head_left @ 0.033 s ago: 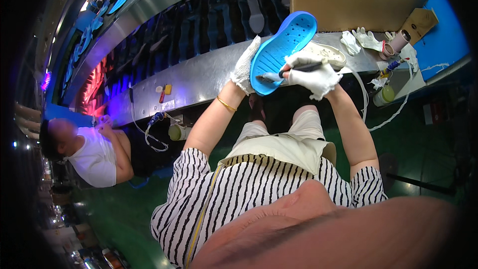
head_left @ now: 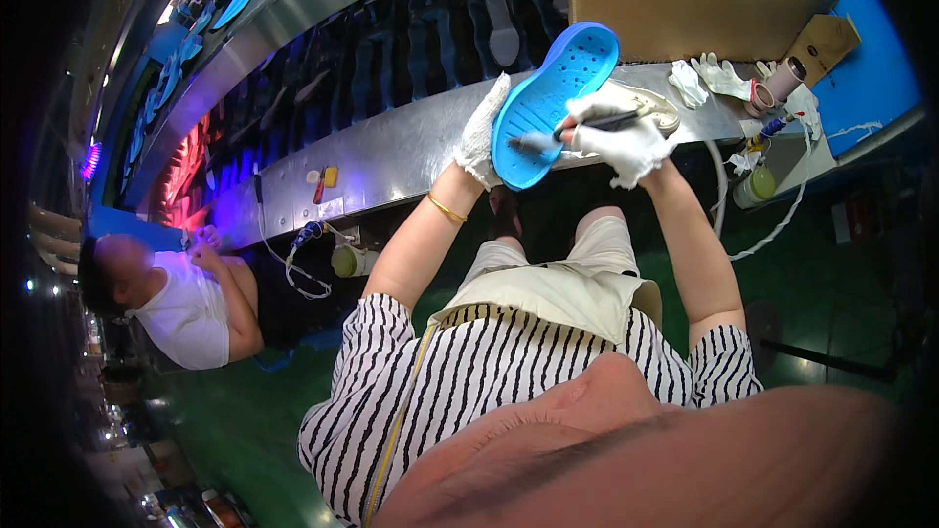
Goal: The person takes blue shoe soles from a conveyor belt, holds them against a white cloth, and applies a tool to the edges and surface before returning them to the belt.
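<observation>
A bright blue shoe sole with a ribbed, dotted inner face is tilted up over the metal bench edge. My left hand, in a white glove, is closed around its left edge. In my gloved right hand is a brush with a dark handle. Its blurred bristles lie over the lower part of the sole's inner face. Just behind my right hand a cream shoe rests on the bench, partly covered by hand and sole.
Beyond the metal bench runs a rack of dark shoe-shaped forms. A cardboard box stands behind. White gloves and a tape roll lie at right; a jar sits lower. A co-worker is at left.
The brush tip has moved slightly upward over the sole, and my right hand has shifted a little with it. The sole and my left hand are almost unmoved.
</observation>
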Available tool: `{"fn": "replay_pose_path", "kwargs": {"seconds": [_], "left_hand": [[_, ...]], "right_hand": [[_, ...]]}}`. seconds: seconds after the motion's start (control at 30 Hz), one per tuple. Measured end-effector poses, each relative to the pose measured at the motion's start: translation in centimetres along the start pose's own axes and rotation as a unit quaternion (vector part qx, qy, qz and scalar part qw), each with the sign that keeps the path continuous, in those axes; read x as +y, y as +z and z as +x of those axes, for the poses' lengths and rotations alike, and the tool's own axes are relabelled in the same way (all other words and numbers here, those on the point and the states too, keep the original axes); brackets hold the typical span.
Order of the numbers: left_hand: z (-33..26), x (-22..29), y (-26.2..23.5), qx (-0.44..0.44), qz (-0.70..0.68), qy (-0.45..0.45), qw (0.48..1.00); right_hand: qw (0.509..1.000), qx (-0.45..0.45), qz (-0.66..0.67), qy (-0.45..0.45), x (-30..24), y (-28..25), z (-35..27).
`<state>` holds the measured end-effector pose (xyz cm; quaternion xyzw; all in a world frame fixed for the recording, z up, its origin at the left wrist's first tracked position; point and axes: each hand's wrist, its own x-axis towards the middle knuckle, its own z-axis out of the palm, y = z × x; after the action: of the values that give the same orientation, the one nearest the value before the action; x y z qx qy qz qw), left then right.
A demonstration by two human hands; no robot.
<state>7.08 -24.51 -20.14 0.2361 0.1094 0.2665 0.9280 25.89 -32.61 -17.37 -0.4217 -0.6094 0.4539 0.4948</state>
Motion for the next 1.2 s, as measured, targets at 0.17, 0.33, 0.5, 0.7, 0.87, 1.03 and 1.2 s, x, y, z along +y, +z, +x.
{"fn": "replay_pose_path", "kwargs": {"seconds": [0.17, 0.33, 0.5, 0.7, 0.87, 1.03, 1.2], "left_hand": [[-1.3, -0.8, -1.0, -0.014, -0.017, -0.058, 0.998], [-1.3, -1.1, -0.2, -0.020, 0.000, -0.036, 0.999], [-1.4, -0.2, -1.9, 0.036, 0.036, 0.054, 0.997], [-2.0, -0.1, -1.0, 0.069, 0.120, 0.051, 0.989], [-1.7, -0.1, 0.4, 0.109, 0.183, 0.096, 0.972], [-2.5, 2.8, 3.1, 0.101, 0.173, 0.122, 0.972], [3.8, 13.9, 13.3, -0.082, 0.256, 0.187, 0.945]], "right_hand": [[0.984, 0.163, 0.042, -0.052, 1.9, -4.4, 1.8], [0.943, 0.233, -0.065, -0.228, 3.2, -1.7, 1.3], [0.961, 0.052, -0.111, -0.247, 1.6, 3.0, -2.4], [0.941, 0.157, -0.170, -0.248, 0.8, -0.9, -0.4], [0.890, 0.070, -0.331, -0.306, -0.4, -0.8, -1.0], [0.949, 0.124, -0.173, -0.231, 0.1, -1.9, -3.0], [0.943, 0.231, -0.040, -0.238, 0.2, -3.8, -3.9]]}}
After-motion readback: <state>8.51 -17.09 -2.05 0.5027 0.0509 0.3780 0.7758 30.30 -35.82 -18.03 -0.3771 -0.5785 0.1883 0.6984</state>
